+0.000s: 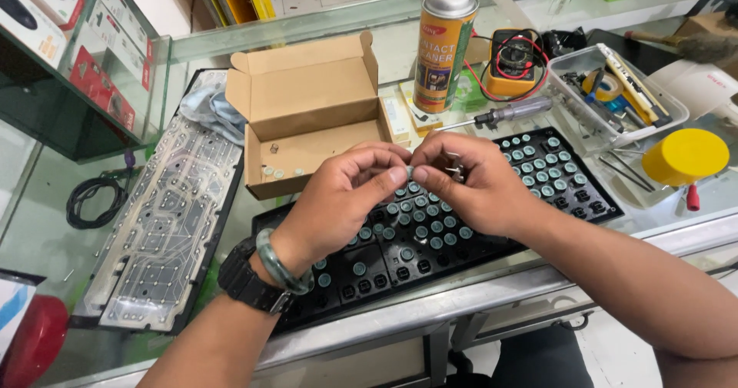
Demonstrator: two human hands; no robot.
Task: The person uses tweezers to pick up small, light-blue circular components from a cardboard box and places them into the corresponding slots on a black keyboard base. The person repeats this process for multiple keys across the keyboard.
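A black keyboard frame [565, 192] lies on the glass counter, dotted with several small grey rubber domes. Above its middle, my left hand [338, 199] and my right hand [469, 180] meet fingertip to fingertip. My left thumb and forefinger pinch one small grey rubber dome [397, 173]. My right hand is curled around a few more small pieces, with something thin and metallic showing between its fingers. A black watch and a green bangle sit on my left wrist.
An open cardboard box [307, 111] with a few domes stands behind the hands. A clear membrane sheet [161, 226] lies left. A spray can [444, 42], multimeter [511, 61], screwdriver [511, 113], clear tool tray [615, 96] and yellow lid [684, 156] stand right.
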